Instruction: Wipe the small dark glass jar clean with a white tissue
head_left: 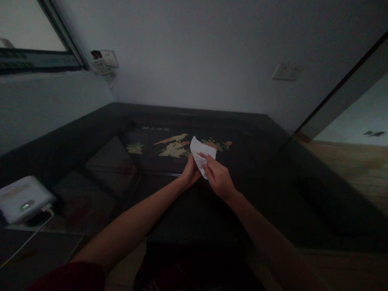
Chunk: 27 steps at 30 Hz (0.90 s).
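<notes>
A white, creased sheet that looks like a tissue (202, 152) is held up between both hands above a dark glossy table (182, 206). My left hand (191, 170) grips it from the left and below, its fingers mostly hidden behind the sheet. On the right side, my right hand (220, 176) is closed on the sheet, with fingers laid across its front. Behind the hands, a bird-and-flower picture (174, 145) decorates the table's surface.
At the left edge a white box-shaped device (26, 198) stands with a white cable (27, 240) plugged in. Wall sockets (109, 58) sit at the upper left, and another socket pair (287, 72) at the right. A pale wall (194, 52) borders the table's far edge.
</notes>
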Each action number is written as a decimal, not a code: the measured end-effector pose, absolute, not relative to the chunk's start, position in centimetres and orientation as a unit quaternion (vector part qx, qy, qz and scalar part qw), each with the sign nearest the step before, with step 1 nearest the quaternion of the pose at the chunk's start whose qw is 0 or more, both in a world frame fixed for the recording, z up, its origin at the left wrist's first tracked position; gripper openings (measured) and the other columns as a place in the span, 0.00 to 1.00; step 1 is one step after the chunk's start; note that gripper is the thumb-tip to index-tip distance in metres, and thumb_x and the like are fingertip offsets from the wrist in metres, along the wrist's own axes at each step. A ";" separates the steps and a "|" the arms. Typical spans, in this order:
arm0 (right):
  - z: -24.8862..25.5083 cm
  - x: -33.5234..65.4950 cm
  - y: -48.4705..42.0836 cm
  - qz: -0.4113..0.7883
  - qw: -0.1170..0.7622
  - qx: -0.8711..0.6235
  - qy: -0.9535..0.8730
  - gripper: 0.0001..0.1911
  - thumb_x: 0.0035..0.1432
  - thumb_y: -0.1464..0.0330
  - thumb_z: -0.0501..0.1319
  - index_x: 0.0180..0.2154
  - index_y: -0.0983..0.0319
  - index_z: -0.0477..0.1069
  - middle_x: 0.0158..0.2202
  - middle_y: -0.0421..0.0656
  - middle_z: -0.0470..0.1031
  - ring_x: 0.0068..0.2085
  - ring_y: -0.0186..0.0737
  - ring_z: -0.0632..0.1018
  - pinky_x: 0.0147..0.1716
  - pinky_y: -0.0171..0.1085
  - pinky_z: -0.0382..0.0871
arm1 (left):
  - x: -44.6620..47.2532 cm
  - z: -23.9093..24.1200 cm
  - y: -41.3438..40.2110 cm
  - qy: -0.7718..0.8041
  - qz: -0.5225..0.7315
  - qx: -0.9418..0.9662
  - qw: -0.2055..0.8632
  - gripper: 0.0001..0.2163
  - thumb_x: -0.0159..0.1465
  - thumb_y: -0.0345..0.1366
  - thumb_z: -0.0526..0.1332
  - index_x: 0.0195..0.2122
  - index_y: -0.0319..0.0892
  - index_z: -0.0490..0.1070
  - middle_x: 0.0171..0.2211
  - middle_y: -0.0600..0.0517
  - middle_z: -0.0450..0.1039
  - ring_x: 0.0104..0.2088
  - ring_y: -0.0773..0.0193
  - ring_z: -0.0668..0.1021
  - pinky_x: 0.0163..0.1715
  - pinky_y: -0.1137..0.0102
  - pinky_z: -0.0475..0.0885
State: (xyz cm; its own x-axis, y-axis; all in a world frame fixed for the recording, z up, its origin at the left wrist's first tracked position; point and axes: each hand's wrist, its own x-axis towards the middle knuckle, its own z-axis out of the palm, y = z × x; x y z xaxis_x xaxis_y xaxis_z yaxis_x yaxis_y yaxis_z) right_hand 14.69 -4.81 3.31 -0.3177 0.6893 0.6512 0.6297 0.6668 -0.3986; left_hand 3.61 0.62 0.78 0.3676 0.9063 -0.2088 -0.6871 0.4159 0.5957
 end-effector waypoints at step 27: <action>3.3 15.3 -4.5 0.007 0.437 -0.461 -0.772 0.16 0.67 0.67 0.47 0.45 0.64 0.70 0.41 0.52 0.78 0.43 0.46 0.79 0.44 0.42 0.72 | 3.5 0.9 0.5 0.282 0.458 0.254 0.804 0.21 0.68 0.47 0.47 0.41 0.39 0.75 0.32 0.47 0.79 0.31 0.61 0.79 0.33 0.69 0.73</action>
